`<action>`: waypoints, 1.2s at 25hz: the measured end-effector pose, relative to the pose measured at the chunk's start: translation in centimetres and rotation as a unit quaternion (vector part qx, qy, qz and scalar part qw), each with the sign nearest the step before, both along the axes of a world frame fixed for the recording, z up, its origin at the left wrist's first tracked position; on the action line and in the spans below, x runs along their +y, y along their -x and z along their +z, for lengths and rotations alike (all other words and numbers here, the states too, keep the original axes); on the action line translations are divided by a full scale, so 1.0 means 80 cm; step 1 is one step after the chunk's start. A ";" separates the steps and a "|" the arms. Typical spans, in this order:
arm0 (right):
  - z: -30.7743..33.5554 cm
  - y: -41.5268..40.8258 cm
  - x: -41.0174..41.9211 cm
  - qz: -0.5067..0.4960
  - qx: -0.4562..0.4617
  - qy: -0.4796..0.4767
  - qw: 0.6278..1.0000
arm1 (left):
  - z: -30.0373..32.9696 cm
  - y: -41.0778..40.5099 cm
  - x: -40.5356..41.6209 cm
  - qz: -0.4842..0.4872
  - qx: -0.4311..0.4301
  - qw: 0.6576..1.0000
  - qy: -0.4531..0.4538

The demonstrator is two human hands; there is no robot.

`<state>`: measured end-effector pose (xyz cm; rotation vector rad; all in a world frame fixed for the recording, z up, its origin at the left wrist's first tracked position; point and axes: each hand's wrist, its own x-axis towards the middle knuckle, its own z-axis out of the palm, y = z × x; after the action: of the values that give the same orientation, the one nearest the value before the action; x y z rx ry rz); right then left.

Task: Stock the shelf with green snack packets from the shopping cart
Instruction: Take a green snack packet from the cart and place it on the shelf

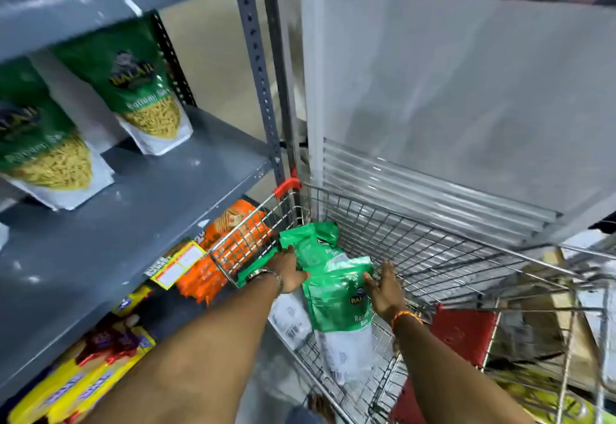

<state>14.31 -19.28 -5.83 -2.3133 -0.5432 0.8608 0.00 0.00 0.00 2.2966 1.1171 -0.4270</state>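
Note:
Two green snack packets [336,293] lie in the near left corner of the wire shopping cart [433,257]. My left hand [288,273] presses against the left side of the packets, fingers reaching under the far one. My right hand [383,290] lies against their right side with fingers spread. Two more green packets stand upright on the grey shelf [150,210]: one at the back [143,86], one at the far left [43,153].
Orange snack packs [230,247] and yellow-red packs [90,370] fill the lower shelf below a price tag [178,263]. A grey upright post [263,90] stands beside the cart's red-capped corner. A white panel with a grille rises behind the cart.

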 end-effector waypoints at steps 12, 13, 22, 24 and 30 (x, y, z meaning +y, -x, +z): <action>-0.077 -0.006 -0.001 -0.241 0.233 -0.205 0.920 | -0.088 -0.040 -0.012 0.187 0.033 0.971 0.144; -0.068 -0.002 -0.003 -0.245 0.230 -0.218 0.917 | -0.076 -0.035 -0.011 0.190 0.024 0.967 0.166; 0.168 -0.003 0.080 -0.102 0.183 -0.385 0.899 | 0.164 0.050 0.028 0.323 -0.274 0.826 0.371; 0.240 0.001 0.129 -0.041 0.156 -0.432 0.887 | 0.231 0.082 0.052 0.335 -0.389 0.774 0.370; 0.377 0.034 0.296 0.052 0.173 -0.506 0.843 | 0.356 0.140 0.136 0.368 -0.579 0.667 0.293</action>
<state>11.56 4.39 24.29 -1.1425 -0.7312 0.7447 -11.24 10.91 28.45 0.9431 0.8508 0.8075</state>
